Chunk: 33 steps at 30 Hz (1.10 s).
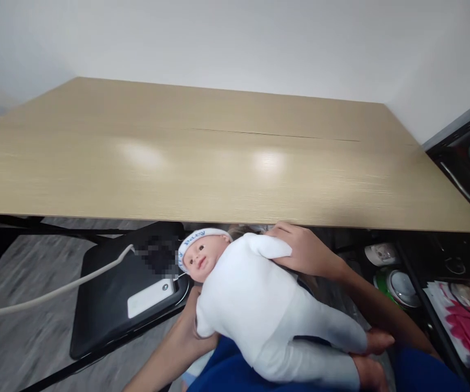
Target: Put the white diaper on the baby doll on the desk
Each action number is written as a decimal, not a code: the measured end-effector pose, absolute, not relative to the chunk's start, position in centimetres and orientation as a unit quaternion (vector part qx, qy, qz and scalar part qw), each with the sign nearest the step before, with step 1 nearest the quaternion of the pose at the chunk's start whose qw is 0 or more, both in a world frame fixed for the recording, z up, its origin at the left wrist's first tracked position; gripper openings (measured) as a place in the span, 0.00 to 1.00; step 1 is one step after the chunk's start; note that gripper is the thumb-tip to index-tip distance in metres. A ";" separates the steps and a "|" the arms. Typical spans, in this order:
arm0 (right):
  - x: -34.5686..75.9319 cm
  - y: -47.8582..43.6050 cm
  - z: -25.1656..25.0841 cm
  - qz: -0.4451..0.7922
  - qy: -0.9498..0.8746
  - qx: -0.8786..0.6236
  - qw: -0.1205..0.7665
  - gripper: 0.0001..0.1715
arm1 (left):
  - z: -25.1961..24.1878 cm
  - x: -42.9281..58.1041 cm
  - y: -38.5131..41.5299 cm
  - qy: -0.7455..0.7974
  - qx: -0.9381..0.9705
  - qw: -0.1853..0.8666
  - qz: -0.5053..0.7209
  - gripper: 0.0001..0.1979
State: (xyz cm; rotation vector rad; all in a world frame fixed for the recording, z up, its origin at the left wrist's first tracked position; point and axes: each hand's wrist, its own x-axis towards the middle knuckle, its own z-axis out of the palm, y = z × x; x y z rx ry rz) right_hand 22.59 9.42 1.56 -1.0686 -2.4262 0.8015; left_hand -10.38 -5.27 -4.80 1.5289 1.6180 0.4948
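A baby doll [255,305] in a white suit and a white headband lies across my lap, head toward the left, bare feet at the lower right. My left hand [188,326] is under the doll's near shoulder and arm, mostly hidden by its body. My right hand [304,250] rests on the doll's far arm and shoulder, fingers curled over it, just below the front edge of the table.
A wide light wooden table [226,163] fills the view ahead. A black chair seat [108,299] at the left holds a white power bank [150,298] with a white cable. Black shelves [443,288] at the right hold cups, bowls and pink items.
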 end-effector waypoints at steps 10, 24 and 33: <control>27.6 12.8 6.4 0.179 -0.819 -0.490 0.239 0.13 | 5.5 -9.6 7.9 0.581 0.685 0.419 0.131 0.38; 32.7 22.7 0.7 0.111 -0.757 -0.603 0.227 0.27 | 4.3 -6.4 26.5 0.567 0.773 0.267 0.098 0.31; 31.1 28.1 -0.5 0.071 -0.736 -0.629 0.241 0.23 | 3.5 -6.4 32.1 0.568 0.803 0.148 0.098 0.22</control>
